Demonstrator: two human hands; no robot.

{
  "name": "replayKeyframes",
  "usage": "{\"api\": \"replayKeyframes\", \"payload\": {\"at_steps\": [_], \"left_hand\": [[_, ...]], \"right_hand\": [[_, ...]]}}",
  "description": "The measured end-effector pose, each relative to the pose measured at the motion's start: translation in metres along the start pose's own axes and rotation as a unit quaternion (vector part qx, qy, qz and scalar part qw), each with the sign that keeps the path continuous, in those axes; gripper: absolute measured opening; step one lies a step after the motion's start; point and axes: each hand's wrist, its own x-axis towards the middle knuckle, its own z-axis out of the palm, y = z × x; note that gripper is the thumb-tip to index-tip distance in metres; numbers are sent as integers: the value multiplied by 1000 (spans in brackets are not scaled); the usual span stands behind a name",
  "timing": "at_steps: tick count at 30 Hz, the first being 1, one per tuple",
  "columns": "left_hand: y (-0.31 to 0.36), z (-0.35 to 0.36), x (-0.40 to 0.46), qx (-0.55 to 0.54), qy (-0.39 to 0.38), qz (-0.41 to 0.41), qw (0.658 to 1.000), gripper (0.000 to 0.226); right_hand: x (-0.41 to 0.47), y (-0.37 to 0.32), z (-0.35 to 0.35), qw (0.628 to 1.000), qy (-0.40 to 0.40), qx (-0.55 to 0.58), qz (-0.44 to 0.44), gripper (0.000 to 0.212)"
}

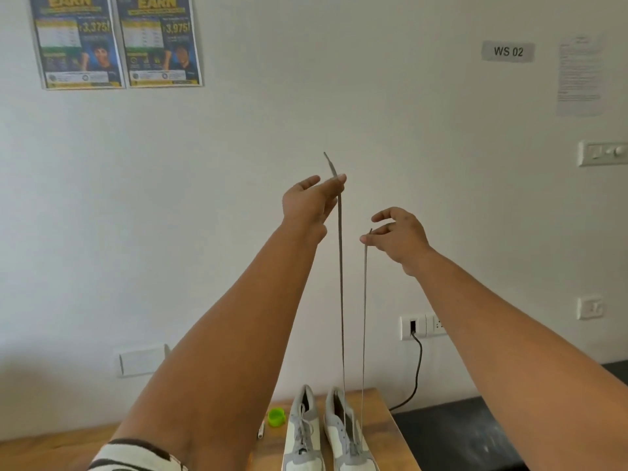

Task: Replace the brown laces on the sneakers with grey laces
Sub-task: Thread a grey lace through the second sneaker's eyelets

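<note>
From the head camera, the left sneaker (302,433) already wears a tied grey lace. The right sneaker (346,436), at 6 o'clock beside it on the desk (384,423), is only started: both ends of its grey lace (341,266) are drawn up taut. The left hand (307,203) pinches one end, the higher one; the right hand (399,237) pinches the other. I judge most eyelets remain. A green cap (276,417) sits at 7 o'clock. Posters (115,42) hang at 11 o'clock, a socket (421,326) on the wall.

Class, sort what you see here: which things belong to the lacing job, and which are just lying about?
Job: grey lace, right sneaker, left sneaker, left hand, right hand.
Lying about: green cup, pen, wall posters, black cable.
</note>
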Motion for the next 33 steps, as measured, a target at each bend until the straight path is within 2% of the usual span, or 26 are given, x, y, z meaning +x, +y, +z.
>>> {"api": "replayKeyframes", "payload": {"at_steps": [3,8,12,14,17,19,23,26,30,33], "left_hand": [[4,4,4,-76,-12,-41,996,33],[9,3,4,-75,-50,-30,995,11],[-3,-17,2,93,-45,26,994,10],[-27,-39,-7,194,-31,51,979,13],[-83,-84,-25,294,-25,34,955,17],[-137,-123,-39,316,-12,-14,949,18],[-244,-193,-77,333,50,-138,931,17],[-315,-234,-108,359,64,-239,900,19],[-363,-256,-134,399,47,-279,872,20],[-390,-263,-137,408,22,-296,863,23]], "right_hand": [[5,4,3,999,-9,40,15,38],[7,10,6,993,-34,105,28,28],[-2,23,14,976,-62,195,67,8],[-13,46,21,973,-64,196,107,11],[-33,101,35,978,-97,100,154,18],[-53,151,50,973,-131,26,189,21],[-103,250,83,942,-164,-68,285,17],[-136,307,102,907,-187,-190,327,37],[-161,348,121,894,-177,-226,343,48],[-165,370,138,885,-188,-260,336,45]]}}
